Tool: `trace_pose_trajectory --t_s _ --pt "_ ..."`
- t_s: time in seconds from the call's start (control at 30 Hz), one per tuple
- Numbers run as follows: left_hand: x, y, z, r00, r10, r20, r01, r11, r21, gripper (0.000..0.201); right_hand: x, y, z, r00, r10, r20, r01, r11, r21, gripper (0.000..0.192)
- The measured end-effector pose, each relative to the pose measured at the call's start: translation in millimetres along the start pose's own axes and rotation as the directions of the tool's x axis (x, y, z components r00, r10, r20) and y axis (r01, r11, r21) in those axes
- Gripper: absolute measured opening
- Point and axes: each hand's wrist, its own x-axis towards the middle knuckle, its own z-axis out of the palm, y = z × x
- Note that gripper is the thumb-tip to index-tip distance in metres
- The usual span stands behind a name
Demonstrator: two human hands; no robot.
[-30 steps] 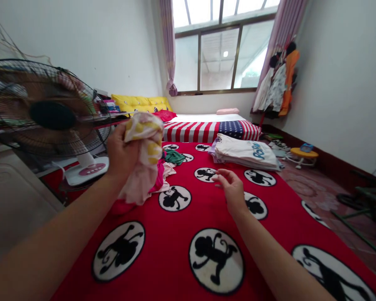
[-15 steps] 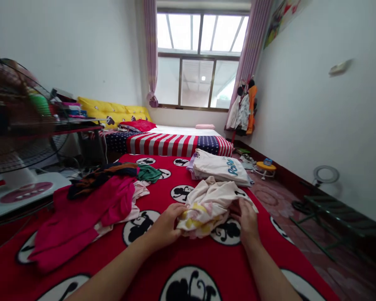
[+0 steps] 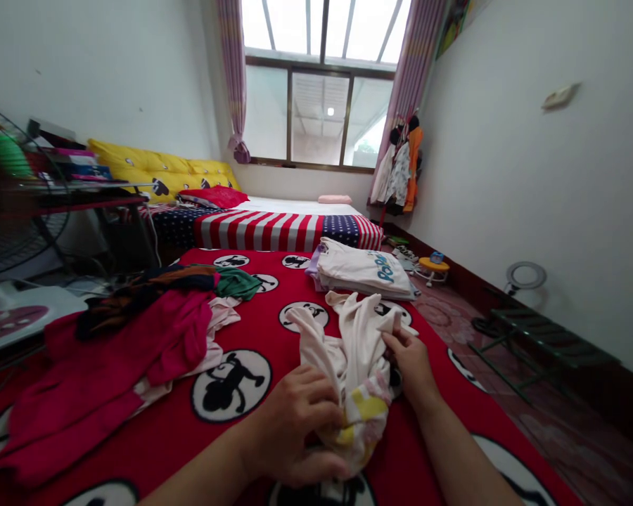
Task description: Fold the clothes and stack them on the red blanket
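A crumpled cream garment (image 3: pixel 361 351) with a yellow and pink print lies on the red bedspread (image 3: pixel 152 436) in front of me. Its narrow ends spread away from me, and its printed part is bunched on the near side. My left hand (image 3: pixel 298 425) curls its fingers over the near left edge, thumb below on the cloth. On the right side, my right hand (image 3: pixel 411 365) pinches the fabric between thumb and fingers. Just beyond the garment sits a stack of folded clothes (image 3: pixel 363 270), a white shirt with blue lettering on top.
A loose heap holds a bright pink garment (image 3: pixel 110 365), a green cloth (image 3: pixel 237 282) and dark and brown clothes. A fan (image 3: pixel 21 302) stands at far left. On the right floor are a green folding stool (image 3: pixel 548 337) and a yellow stool (image 3: pixel 433 267). Another bed (image 3: pixel 274 228) lies beyond.
The garment has been turned and spread, its narrow ends now pointing away and its printed part nearer me. My left hand has moved nearer. The view has shifted right and tilted down.
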Motion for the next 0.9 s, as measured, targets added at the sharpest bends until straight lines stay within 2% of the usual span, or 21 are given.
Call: trace_pose_trajectory --t_s 0.07,0.13,0.23,0.3,0.37,0.43,0.5,0.53,0.57,0.6,0.63,0.67,0.73,0.77,0.8,0.83,0.87,0.9 --pt "0.8 0.3 4.8 0.997 -0.043 -0.064 0.045 0.998 0.043 0.02 -2.5 -2.9 1.0 0.996 -0.032 -0.082 0.041 0.993 0.111 0.036" --pt "0.6 -3.1 7.5 0.978 -0.119 -0.174 0.135 0.987 0.084 0.017 -6.2 -8.2 4.1 0.984 -0.069 -0.163 0.106 0.967 0.231 0.036" --pt "-0.5 -9.8 6.3 0.937 -0.208 -0.28 0.255 0.956 0.147 0.032 -11.0 -17.9 9.3 0.963 -0.132 -0.234 0.208 0.919 0.335 0.028" --pt "-1.4 -14.1 4.0 0.942 -0.222 -0.252 0.275 0.94 0.201 0.045 -12.1 -24.2 10.4 0.942 -0.178 -0.284 0.279 0.886 0.37 0.023" --pt "-2.9 -19.6 3.0 0.954 -0.252 -0.161 0.285 0.931 0.227 0.051 -10.6 -30.0 8.1 0.912 -0.211 -0.351 0.351 0.845 0.403 0.022" --pt "-4.3 -26.8 2.6 0.956 -0.287 -0.056 0.292 0.925 0.243 0.047 -6.5 -35.4 2.0 0.868 -0.235 -0.438 0.429 0.8 0.42 0.024" --pt "-4.5 -34.4 -0.9 0.95 -0.312 0.014 0.296 0.912 0.282 0.034 -1.1 -39.7 -6.3 0.817 -0.26 -0.515 0.502 0.761 0.411 0.025" --pt "-4.1 -37.4 -5.6 0.946 -0.323 0.006 0.306 0.901 0.307 0.025 1.4 -41.4 -10.2 0.793 -0.273 -0.544 0.53 0.749 0.398 0.025" --pt "-3.3 -39.6 -12.7 0.943 -0.33 -0.048 0.327 0.887 0.327 0.016 3.3 -42.9 -13.4 0.773 -0.283 -0.567 0.551 0.742 0.381 0.025" --pt "-2.5 -40.8 -22.4 0.933 -0.329 -0.148 0.361 0.87 0.336 0.01 4.1 -44.4 -15.3 0.76 -0.294 -0.58 0.565 0.74 0.365 0.024" --pt "-1.8 -40.9 -34.5 0.904 -0.315 -0.288 0.403 0.853 0.331 0.01 3.7 -46.2 -15.9 0.753 -0.306 -0.583 0.573 0.74 0.352 0.024" --pt "-1.6 -40.3 -48.3 0.849 -0.28 -0.448 0.442 0.84 0.315 0.011 2.1 -48.3 -14.8 0.75 -0.318 -0.58 0.579 0.74 0.343 0.024" --pt "-3.2 -38.7 -77.5 0.674 -0.163 -0.721 0.493 0.826 0.274 0.008 -4.3 -53.9 -8.9 0.763 -0.351 -0.543 0.585 0.732 0.35 0.025" --pt "-5.2 -38.8 -91.0 0.59 -0.105 -0.801 0.511 0.816 0.27 0.007 -8.0 -56.9 -5.2 0.775 -0.371 -0.512 0.586 0.724 0.364 0.026" --pt "-7.9 -40.0 -102.8 0.533 -0.064 -0.844 0.528 0.804 0.273 0.007 -11.2 -59.6 -2.0 0.786 -0.389 -0.481 0.586 0.717 0.378 0.027" --pt "-11.4 -42.4 -112.6 0.522 -0.056 -0.851 0.544 0.79 0.282 0.008 -13.2 -61.3 -0.1 0.795 -0.399 -0.456 0.581 0.715 0.389 0.028" --pt "-15.4 -46.0 -120.1 0.559 -0.098 -0.823 0.559 0.778 0.287 0.01 -13.6 -61.4 -0.1 0.8 -0.4 -0.447 0.577 0.717 0.391 0.029" --pt "-19.5 -50.4 -125.4 0.622 -0.196 -0.758 0.577 0.769 0.274 0.013 -11.9 -59.6 -2.4 0.805 -0.392 -0.444 0.566 0.732 0.379 0.03"
